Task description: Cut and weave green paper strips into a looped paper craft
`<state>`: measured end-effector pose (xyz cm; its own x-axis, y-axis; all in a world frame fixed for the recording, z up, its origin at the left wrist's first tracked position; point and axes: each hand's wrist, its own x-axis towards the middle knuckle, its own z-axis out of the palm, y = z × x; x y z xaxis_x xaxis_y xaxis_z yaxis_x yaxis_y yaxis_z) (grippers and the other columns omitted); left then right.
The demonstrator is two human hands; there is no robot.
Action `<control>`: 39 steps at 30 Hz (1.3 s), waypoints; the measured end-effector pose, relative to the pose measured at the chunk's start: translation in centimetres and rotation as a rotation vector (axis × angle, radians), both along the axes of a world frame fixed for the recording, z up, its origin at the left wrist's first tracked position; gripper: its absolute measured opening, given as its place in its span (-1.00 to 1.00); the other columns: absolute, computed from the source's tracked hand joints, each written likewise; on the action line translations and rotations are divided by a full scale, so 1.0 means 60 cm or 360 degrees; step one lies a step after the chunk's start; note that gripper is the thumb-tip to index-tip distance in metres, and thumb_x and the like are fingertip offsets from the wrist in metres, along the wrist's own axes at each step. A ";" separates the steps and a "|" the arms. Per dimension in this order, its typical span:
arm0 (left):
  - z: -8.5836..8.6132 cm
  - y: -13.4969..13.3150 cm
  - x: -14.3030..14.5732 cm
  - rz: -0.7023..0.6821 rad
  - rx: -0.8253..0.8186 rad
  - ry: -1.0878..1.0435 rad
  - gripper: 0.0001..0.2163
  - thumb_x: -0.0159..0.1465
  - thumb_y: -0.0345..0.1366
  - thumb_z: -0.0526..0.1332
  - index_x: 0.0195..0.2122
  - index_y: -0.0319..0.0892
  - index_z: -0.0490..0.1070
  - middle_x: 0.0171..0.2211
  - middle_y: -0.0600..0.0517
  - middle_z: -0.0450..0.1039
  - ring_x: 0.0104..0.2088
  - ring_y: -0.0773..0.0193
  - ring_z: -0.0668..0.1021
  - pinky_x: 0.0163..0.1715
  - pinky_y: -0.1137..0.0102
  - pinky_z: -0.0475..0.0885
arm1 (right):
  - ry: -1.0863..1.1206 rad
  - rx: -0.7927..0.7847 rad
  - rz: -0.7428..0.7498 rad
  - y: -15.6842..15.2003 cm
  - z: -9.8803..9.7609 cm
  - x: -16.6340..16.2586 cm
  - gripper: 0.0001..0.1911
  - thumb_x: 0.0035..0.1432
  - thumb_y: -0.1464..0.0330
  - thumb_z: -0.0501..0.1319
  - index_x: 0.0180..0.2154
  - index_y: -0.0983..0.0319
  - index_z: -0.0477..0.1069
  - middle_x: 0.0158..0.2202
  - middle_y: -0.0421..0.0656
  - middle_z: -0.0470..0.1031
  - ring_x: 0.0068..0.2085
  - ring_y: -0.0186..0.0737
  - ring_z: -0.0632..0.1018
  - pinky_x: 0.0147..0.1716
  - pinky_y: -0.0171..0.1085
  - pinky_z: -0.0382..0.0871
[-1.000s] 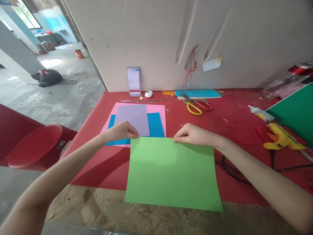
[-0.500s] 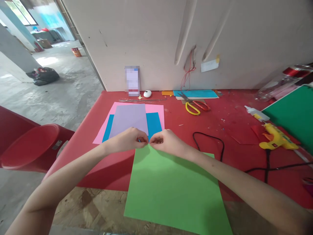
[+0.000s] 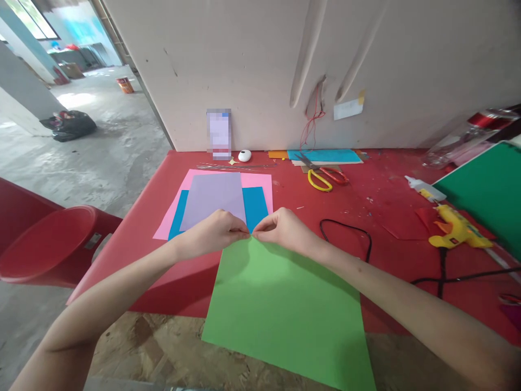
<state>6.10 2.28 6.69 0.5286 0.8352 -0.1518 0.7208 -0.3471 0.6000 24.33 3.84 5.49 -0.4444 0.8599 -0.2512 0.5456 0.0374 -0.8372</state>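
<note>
A large sheet of green paper (image 3: 288,309) slopes down over the near edge of the red table, its far edge pinched by both hands. My left hand (image 3: 220,231) has its thumb and forefinger closed on that edge. Close beside it, my right hand (image 3: 285,231) grips the same edge between thumb and fingertips, the two pinches nearly touching. Just beyond the hands lie a purple sheet (image 3: 215,198), a blue sheet (image 3: 255,203) and a pink sheet (image 3: 171,209), overlapping in a stack.
Scissors (image 3: 319,179) with yellow and red handles lie further back. A yellow glue gun (image 3: 458,228) with a black cord and a glue bottle (image 3: 425,189) are on the right. A phone (image 3: 220,133) leans against the wall. Left of the table stands a red stool (image 3: 44,244).
My right hand's fingers have straightened into a flatter pinch. The green sheet's near edge has swung slightly left and up, while both hands keep hold of its far edge.
</note>
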 end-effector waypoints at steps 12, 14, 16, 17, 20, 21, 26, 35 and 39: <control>0.039 0.003 -0.063 0.0219 -0.0231 0.0017 -0.74 0.17 -0.16 0.11 -0.35 -0.19 0.52 -0.37 0.06 0.55 -0.37 0.31 0.52 -0.40 0.51 0.35 | -0.0109 0.0041 -0.0087 0.005 0.001 0.088 -0.83 -0.10 0.34 0.22 -0.50 0.31 0.55 -0.47 -0.11 0.58 -0.45 -0.25 0.51 -0.50 -0.35 0.30; 0.041 0.007 -0.061 0.0154 -0.0252 0.0125 -0.76 0.18 -0.19 0.11 -0.34 -0.18 0.52 -0.35 0.07 0.55 -0.35 0.31 0.52 -0.40 0.51 0.35 | -0.0112 0.0060 -0.0074 0.004 0.002 0.090 -0.84 -0.10 0.35 0.22 -0.50 0.30 0.54 -0.48 -0.11 0.58 -0.46 -0.25 0.52 -0.51 -0.35 0.30; 0.041 0.008 -0.045 0.0073 -0.0231 0.0181 -0.77 0.19 -0.21 0.10 -0.30 -0.18 0.52 -0.30 0.07 0.55 -0.32 0.32 0.53 -0.37 0.52 0.35 | -0.0107 0.0093 -0.0055 0.001 0.002 0.082 -0.84 -0.11 0.37 0.21 -0.50 0.30 0.54 -0.49 -0.12 0.57 -0.46 -0.25 0.52 -0.52 -0.35 0.29; 0.040 0.007 -0.034 0.0015 -0.0199 0.0181 -0.76 0.20 -0.21 0.10 -0.28 -0.18 0.52 -0.28 0.07 0.55 -0.32 0.33 0.53 -0.37 0.52 0.34 | -0.0100 0.0111 -0.0039 0.000 0.002 0.075 -0.85 -0.11 0.37 0.21 -0.50 0.30 0.54 -0.50 -0.13 0.57 -0.46 -0.25 0.52 -0.53 -0.36 0.29; 0.035 0.002 0.007 -0.0226 -0.0083 0.0188 -0.75 0.26 -0.23 0.07 -0.23 -0.19 0.51 -0.33 0.06 0.55 -0.44 0.38 0.49 -0.44 0.51 0.29 | -0.0068 0.0170 0.0042 -0.003 0.005 0.052 -0.86 -0.10 0.38 0.20 -0.50 0.28 0.53 -0.50 -0.17 0.57 -0.43 -0.25 0.54 -0.53 -0.38 0.29; 0.033 0.001 0.018 -0.0263 -0.0043 0.0209 -0.75 0.27 -0.28 0.05 -0.25 -0.20 0.51 -0.36 0.06 0.55 -0.47 0.39 0.47 -0.46 0.51 0.27 | -0.0061 0.0192 0.0066 -0.004 0.007 0.046 -0.86 -0.10 0.39 0.20 -0.50 0.28 0.53 -0.49 -0.18 0.57 -0.42 -0.25 0.55 -0.52 -0.39 0.30; 0.020 0.011 0.027 -0.0269 0.0052 0.0099 -0.78 0.27 -0.33 0.07 -0.35 -0.25 0.51 -0.46 0.06 0.52 -0.53 0.43 0.44 -0.51 0.54 0.23 | -0.0105 0.0296 0.0083 -0.001 0.021 0.050 -0.86 -0.09 0.39 0.20 -0.50 0.28 0.53 -0.47 -0.17 0.59 -0.39 -0.22 0.57 -0.46 -0.37 0.34; 0.016 0.034 -0.070 -0.0044 -0.0066 0.0073 -0.74 0.19 -0.19 0.10 -0.37 -0.23 0.51 -0.39 0.03 0.55 -0.43 0.34 0.50 -0.42 0.51 0.33 | -0.0519 0.0586 -0.0366 0.037 0.008 0.187 -0.94 -0.17 0.43 0.27 -0.61 0.21 0.50 -0.55 -0.16 0.57 -0.39 -0.06 0.60 -0.41 -0.25 0.42; 0.016 0.030 -0.089 0.0142 -0.0080 0.0127 -0.69 0.18 -0.12 0.08 -0.34 -0.24 0.50 -0.36 -0.01 0.55 -0.41 0.29 0.50 -0.43 0.47 0.33 | -0.0434 0.0752 -0.0495 0.033 0.018 0.188 -0.89 -0.05 0.37 0.24 -0.46 0.23 0.55 -0.39 -0.09 0.60 -0.30 -0.07 0.60 -0.27 -0.18 0.45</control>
<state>0.78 4.10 7.68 0.4372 0.8686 -0.2333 0.7936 -0.2506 0.5544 35.63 5.81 6.57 -0.1290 0.9845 0.1188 0.7821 0.1747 -0.5982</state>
